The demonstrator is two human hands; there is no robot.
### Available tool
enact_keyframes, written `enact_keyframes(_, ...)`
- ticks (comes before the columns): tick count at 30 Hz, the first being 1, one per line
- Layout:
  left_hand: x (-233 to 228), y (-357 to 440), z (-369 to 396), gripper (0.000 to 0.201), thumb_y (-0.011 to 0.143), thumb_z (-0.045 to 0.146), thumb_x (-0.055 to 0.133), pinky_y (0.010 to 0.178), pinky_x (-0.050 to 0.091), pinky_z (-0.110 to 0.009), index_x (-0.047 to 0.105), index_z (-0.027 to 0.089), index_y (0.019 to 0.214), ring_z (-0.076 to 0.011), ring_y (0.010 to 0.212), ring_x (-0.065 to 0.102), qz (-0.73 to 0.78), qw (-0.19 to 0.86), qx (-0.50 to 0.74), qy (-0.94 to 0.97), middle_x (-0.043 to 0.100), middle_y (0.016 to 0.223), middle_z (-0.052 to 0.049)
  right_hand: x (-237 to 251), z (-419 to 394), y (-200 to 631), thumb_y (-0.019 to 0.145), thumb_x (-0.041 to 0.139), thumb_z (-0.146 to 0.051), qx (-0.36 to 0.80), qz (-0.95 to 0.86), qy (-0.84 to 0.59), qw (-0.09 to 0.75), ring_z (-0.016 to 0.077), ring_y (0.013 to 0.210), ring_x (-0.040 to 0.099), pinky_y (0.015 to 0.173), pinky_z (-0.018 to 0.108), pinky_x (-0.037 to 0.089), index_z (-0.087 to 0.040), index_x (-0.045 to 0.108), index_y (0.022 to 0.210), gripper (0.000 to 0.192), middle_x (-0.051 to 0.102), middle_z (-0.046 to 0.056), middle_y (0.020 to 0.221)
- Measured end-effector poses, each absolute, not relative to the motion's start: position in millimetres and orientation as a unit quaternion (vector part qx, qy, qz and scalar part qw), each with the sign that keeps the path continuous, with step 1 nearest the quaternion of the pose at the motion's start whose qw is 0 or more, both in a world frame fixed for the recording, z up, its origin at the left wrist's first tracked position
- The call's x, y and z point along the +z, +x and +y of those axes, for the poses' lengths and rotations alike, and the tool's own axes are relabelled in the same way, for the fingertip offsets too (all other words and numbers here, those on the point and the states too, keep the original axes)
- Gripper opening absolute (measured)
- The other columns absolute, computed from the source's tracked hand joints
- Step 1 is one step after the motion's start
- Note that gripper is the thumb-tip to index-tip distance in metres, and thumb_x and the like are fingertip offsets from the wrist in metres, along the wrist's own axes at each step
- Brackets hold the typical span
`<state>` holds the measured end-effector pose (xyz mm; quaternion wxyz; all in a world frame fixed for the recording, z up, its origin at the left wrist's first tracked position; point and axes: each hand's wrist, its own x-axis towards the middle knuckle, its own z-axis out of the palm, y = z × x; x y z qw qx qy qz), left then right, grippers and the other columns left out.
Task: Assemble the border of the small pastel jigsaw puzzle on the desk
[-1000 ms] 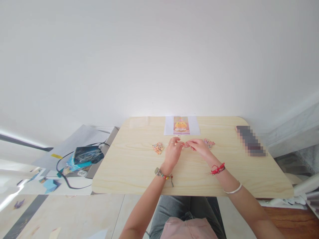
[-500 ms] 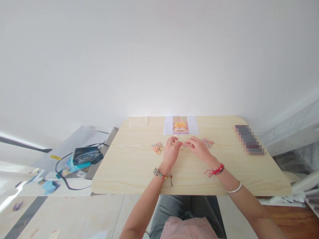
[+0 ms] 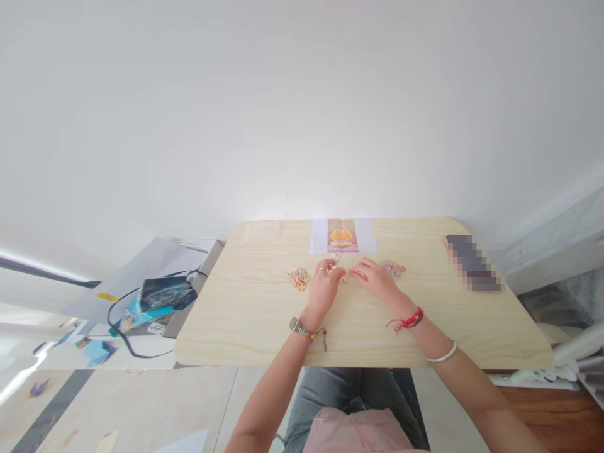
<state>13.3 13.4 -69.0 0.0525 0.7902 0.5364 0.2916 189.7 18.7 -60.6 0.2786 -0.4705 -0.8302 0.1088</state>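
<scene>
My left hand (image 3: 324, 286) is closed over small pale jigsaw pieces (image 3: 345, 277) in the middle of the table, thumb and fingertips pinched at their left side. From the right, my right hand (image 3: 376, 280) pinches at the same cluster with thumb and forefinger. The fingers cover most of these pieces, so their fit cannot be made out. A heap of orange and cream jigsaw pieces (image 3: 298, 279) lies left of my left hand. Beyond my right hand is a pink and purple heap of jigsaw pieces (image 3: 394, 269).
A printed sheet with a yellow cartoon figure (image 3: 343, 236) lies at the table's back edge by the wall. On the right rests a blurred dark phone-like object (image 3: 474, 264). Left of the wooden table (image 3: 236, 321) stands a surface with a dark bag (image 3: 167, 294) and a cable.
Both hands stay almost in place around the pieces, with only slight finger movement. The whole view has shifted very slightly.
</scene>
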Motion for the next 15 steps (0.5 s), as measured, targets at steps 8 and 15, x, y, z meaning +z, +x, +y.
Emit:
enact_keyframes(8, -72, 11, 12, 0.016, 0.085, 0.024, 0.049, 0.066, 0.044, -0.024, 0.065, 0.023, 0.085, -0.0148, 0.087, 0.050, 0.536, 0.045, 0.291, 0.791, 0.051, 0.106, -0.006, -64, 17, 190, 0.086, 0.047, -0.022, 0.111, -0.832, -0.469, 0.275, 0.0163, 0.076, 0.058, 0.069, 0.028, 0.045, -0.020, 0.064, 0.085, 0.017, 0.059, 0.005, 0.085)
enact_keyframes(15, -66, -10, 10, 0.014, 0.084, 0.021, 0.051, 0.072, 0.046, -0.028, 0.064, 0.023, 0.088, -0.0152, 0.085, 0.051, 0.550, 0.029, 0.294, 0.781, 0.052, 0.103, -0.006, -59, 22, 166, 0.086, 0.047, -0.020, 0.106, -0.848, -0.447, 0.263, 0.0144, 0.072, 0.056, 0.065, 0.025, 0.043, -0.020, 0.064, 0.086, 0.017, 0.058, 0.004, 0.083)
